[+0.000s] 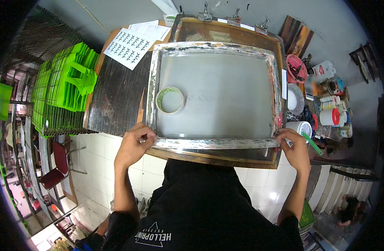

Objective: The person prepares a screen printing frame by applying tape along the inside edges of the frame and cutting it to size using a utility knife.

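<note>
A screen printing frame (217, 144) with paint-stained rails and pale grey mesh lies in front of me on a wooden board with a raised edge (225, 159). My left hand (135, 144) is closed at its near left corner, thumb and fingers pinched together. At the near right corner my right hand (293, 146) is closed too, fingers bent round the rail. Whether a thin clear strip also lies between the fingertips, I cannot tell. A roll of tape (182, 100), greenish inside, lies flat on the mesh near the left rail.
Metal clamps (235, 19) stand along the board's far edge. Printed sheets (129, 48) lie on the dark table (112, 96) at far left. Bright green cut pieces (70, 79) fill a wire rack at left. Pots, a pink bowl (296, 68) and a white tub (299, 127) crowd the right.
</note>
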### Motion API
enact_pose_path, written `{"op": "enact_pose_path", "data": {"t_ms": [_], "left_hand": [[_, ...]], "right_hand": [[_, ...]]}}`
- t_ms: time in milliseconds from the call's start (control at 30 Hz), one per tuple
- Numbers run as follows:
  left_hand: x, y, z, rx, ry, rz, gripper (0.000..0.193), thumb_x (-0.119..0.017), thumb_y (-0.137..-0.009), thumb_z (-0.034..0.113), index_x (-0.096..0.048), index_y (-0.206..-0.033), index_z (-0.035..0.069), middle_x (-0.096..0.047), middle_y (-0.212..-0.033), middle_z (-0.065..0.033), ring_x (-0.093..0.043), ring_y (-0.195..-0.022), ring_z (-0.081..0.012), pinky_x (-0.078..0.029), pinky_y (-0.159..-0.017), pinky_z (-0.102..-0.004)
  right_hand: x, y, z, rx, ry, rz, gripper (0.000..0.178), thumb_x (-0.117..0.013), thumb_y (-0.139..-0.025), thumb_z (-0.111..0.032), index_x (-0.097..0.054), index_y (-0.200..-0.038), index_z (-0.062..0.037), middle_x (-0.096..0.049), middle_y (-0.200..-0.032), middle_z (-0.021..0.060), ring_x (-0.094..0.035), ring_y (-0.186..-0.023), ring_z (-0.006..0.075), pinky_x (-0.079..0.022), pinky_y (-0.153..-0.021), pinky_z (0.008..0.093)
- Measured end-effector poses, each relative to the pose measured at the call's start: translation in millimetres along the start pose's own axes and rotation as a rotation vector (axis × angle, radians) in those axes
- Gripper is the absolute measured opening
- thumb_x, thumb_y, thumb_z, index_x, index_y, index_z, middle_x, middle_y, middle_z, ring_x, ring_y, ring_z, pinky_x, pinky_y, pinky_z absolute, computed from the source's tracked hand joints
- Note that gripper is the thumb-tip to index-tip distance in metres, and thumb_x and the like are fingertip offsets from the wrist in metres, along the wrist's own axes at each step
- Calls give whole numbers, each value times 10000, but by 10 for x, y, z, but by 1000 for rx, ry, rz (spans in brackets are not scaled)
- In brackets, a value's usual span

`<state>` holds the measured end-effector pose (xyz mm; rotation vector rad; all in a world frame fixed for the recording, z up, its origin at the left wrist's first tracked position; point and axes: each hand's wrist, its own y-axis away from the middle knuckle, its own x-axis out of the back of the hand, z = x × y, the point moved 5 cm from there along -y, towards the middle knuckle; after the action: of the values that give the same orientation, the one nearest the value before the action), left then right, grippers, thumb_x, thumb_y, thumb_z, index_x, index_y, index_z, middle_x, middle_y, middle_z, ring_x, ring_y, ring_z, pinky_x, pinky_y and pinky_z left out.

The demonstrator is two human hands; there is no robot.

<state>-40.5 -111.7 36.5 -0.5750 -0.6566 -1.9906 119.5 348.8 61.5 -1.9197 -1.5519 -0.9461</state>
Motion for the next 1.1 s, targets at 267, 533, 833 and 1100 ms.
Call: {"op": "enact_pose_path", "data": {"t_ms": [267,533,833,1100], "left_hand": [[46,140,-21,-2,117,-36,65,-735,-901,44,-716,-933,-9,-677,-985,-93,-647,-995,-220,-495,-919,-345],[79,212,-23,58,163,-55,71,-686,-934,24,-711,-962,-36,-729,-1144,-134,-684,-1048,-243,-506,-972,-360],[114,271,-66,96,285,-91,58,-618,-988,7,-657,-1007,-33,-727,-1114,-110,-652,-1040,-178,-501,-947,-318],[7,140,-146,300,404,-70,109,-681,-895,-101,-643,-944,-12,-666,-835,-33,-646,-778,-109,-518,-750,-264]], "right_hand": [[556,464,-883,5,101,-75,129,-684,-802,52,-724,-913,2,-696,-857,136,-674,-750,259,-506,-656,343],[588,563,-1015,-65,73,-67,156,-703,-749,68,-739,-884,-1,-665,-807,118,-633,-694,231,-494,-642,325],[818,524,-946,13,71,41,251,-690,-711,71,-758,-948,28,-640,-773,108,-603,-677,201,-458,-630,301],[-38,239,300,-449,-406,-190,209,-738,-831,2,-752,-1039,-5,-691,-820,10,-556,-732,79,-443,-666,251]]}}
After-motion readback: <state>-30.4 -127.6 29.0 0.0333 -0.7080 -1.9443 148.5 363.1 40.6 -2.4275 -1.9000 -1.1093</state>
